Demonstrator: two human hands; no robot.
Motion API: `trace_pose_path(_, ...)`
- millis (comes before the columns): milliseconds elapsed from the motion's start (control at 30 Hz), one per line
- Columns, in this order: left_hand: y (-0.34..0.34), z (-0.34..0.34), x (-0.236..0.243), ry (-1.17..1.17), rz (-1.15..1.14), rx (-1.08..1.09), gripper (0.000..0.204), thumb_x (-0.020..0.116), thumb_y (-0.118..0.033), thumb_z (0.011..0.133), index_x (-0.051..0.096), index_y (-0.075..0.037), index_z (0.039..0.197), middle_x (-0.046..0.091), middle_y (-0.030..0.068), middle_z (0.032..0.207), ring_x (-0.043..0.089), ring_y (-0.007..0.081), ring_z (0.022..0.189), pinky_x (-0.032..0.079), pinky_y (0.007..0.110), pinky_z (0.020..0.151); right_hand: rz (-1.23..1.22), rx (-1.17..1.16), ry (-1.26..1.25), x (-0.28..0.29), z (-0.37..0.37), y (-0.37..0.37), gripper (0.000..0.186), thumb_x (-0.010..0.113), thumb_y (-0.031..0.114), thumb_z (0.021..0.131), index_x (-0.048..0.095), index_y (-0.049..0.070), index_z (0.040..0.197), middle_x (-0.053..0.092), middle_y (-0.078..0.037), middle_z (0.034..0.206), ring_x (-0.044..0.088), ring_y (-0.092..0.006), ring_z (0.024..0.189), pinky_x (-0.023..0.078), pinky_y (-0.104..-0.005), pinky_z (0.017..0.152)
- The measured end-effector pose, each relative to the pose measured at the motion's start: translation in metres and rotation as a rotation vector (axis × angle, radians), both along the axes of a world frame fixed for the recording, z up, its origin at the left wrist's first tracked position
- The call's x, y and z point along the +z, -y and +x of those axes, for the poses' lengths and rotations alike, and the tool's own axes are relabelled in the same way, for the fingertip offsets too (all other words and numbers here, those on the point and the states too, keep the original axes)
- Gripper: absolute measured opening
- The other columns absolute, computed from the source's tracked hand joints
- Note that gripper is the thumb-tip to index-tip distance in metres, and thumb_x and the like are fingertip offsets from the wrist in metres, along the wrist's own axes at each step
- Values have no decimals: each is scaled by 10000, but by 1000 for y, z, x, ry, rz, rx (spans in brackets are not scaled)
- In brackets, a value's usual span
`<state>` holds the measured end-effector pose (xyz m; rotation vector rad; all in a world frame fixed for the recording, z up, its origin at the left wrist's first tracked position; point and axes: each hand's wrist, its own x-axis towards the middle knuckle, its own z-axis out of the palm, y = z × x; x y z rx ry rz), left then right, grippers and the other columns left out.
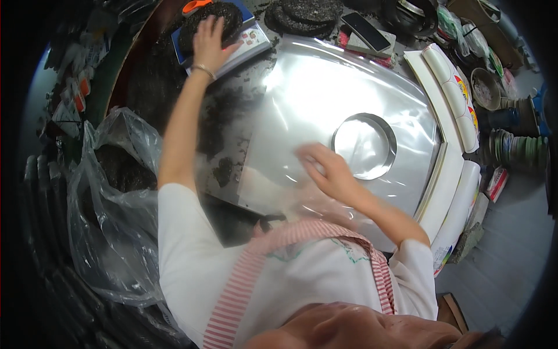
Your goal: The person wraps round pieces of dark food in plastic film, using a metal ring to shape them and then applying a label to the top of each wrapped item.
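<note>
My left hand reaches to the far left, its fingers spread over a dark, crumbly round cake. That cake rests on a scale with a white front and a blue edge. My right hand, somewhat blurred, hovers above a stack of clear plastic sheets, with its thumb apart from the fingers and nothing seen in it. Just beyond that hand, a shiny metal ring lies on the sheets; no part of the hand clearly touches it.
More dark round cakes are stacked at the back, beside a phone on a pale block. Rolls of printed sheeting line the right edge. A clear bag with dark crumbly material stands at the left. Dark crumbs litter the grey tabletop.
</note>
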<state>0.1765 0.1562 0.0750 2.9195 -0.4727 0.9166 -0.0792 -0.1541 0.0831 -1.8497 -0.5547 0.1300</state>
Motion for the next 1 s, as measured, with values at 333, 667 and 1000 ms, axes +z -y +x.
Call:
trace_pose_path(333,-94,92,-9,-577,-542,173,576,456,-496,956,550,-21,1270,597,159,1251,536,294,1192,397,332,987,-798,160,472,-122,162,-201,423,640,104,778,582,184,1190,520,-141,1201,517,-336,1094,494,-441,865)
trace_pose_path(667,-66,22,60,511,-688,159,495,474,-376,978,558,59,1197,603,278,1141,597,392,1043,484,391,886,36,17,-72,-79,172,-159,455,578,22,753,573,53,1208,643,-144,1114,625,-262,998,523,-360,853)
trace_pose_path(1000,163,-137,-30,-540,-1255,-458,407,532,-22,873,527,2,1279,563,141,1212,520,196,1107,389,320,973,263,-294,-172,78,61,74,528,452,-198,648,630,6,1101,658,-60,1086,612,-140,1022,478,-279,928)
